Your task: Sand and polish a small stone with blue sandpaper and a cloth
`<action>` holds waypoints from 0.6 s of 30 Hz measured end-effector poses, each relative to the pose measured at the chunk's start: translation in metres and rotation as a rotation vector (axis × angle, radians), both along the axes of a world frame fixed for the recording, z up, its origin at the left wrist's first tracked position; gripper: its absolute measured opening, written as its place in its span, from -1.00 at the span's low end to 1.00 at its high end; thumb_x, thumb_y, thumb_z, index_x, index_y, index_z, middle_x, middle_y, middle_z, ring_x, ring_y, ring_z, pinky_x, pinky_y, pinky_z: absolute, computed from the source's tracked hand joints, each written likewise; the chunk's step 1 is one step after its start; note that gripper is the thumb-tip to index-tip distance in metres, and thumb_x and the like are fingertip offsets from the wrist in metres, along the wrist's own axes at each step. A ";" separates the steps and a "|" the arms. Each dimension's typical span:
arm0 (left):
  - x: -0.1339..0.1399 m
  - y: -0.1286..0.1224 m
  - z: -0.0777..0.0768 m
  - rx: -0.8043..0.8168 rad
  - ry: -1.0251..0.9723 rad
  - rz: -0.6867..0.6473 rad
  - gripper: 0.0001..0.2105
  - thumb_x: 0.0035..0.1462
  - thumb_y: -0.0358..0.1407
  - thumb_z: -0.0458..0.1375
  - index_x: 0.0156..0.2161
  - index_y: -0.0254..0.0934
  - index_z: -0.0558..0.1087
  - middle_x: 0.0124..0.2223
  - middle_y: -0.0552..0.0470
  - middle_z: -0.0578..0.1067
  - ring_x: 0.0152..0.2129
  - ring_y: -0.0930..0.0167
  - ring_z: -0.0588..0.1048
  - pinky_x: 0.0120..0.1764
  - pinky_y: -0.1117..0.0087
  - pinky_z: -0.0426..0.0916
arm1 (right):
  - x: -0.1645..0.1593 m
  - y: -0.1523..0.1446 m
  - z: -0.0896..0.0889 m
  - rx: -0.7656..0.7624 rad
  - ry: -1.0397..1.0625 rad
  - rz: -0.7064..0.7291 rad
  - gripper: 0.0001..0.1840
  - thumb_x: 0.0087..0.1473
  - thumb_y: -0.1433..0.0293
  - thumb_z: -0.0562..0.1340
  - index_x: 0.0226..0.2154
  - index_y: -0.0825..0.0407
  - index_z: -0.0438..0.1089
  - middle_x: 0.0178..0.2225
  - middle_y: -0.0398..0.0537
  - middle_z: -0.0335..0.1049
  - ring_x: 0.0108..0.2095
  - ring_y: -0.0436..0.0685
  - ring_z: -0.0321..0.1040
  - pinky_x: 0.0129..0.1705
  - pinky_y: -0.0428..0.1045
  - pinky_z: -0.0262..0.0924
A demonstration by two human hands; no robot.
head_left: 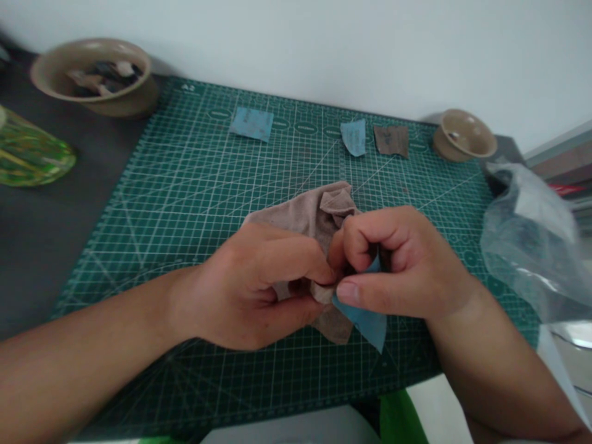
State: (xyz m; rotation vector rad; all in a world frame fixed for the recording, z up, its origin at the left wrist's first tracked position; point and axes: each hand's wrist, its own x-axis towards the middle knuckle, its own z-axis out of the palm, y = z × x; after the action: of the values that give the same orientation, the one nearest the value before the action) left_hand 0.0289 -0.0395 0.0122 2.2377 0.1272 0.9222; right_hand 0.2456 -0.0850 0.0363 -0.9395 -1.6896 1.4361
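Note:
My hands meet low in the middle of the view, above a crumpled taupe cloth [293,213]. My left hand [250,283] is closed, thumb and forefinger pinched around a small pale-brown piece [322,292], mostly hidden by the fingers. From the right, my right hand [402,265] pinches a blue piece of sandpaper [370,322] against that small piece. A brown flap [337,325] hangs below the fingertips; whether it is cloth or sandpaper I cannot tell.
A green cutting mat [185,185] covers the table. On it lie two blue sandpaper pieces [253,123] and a brown one [391,140]. A large bowl [134,102] of scraps stands left, beside a green-yellow glass [37,154]. A small bowl [451,145] and clear plastic bag [522,246] are right.

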 end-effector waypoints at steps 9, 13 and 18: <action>-0.001 0.002 -0.001 -0.003 0.006 -0.071 -0.86 0.15 -0.55 0.24 -0.24 -0.33 0.41 -0.40 0.01 0.60 -0.54 0.44 0.60 -0.49 0.51 0.46 | 0.000 0.000 -0.001 0.033 -0.033 0.010 -0.66 -0.07 0.49 0.44 -0.58 0.04 0.24 -0.54 -0.26 0.30 -0.51 -0.09 0.16 -0.49 -0.14 0.04; 0.000 0.002 -0.001 -0.003 0.008 -0.081 -0.87 0.16 -0.55 0.26 -0.26 -0.34 0.41 -0.42 -0.01 0.58 -0.53 0.45 0.59 -0.48 0.51 0.44 | 0.000 0.000 0.000 0.039 -0.047 0.017 -0.66 -0.09 0.50 0.44 -0.57 0.03 0.24 -0.54 -0.26 0.31 -0.52 -0.09 0.18 -0.50 -0.14 0.05; 0.000 0.003 0.000 0.021 0.003 -0.095 -0.89 0.17 -0.55 0.24 -0.26 -0.35 0.42 -0.43 -0.01 0.58 -0.54 0.45 0.57 -0.48 0.49 0.44 | -0.001 0.001 0.000 0.050 -0.042 0.018 -0.66 -0.10 0.53 0.43 -0.57 0.04 0.24 -0.55 -0.27 0.30 -0.52 -0.09 0.19 -0.50 -0.14 0.06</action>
State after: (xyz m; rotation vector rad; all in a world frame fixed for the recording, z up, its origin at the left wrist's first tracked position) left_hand 0.0286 -0.0368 0.0121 2.2441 0.0129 0.8727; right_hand 0.2451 -0.0845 0.0365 -0.9357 -1.7608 1.3875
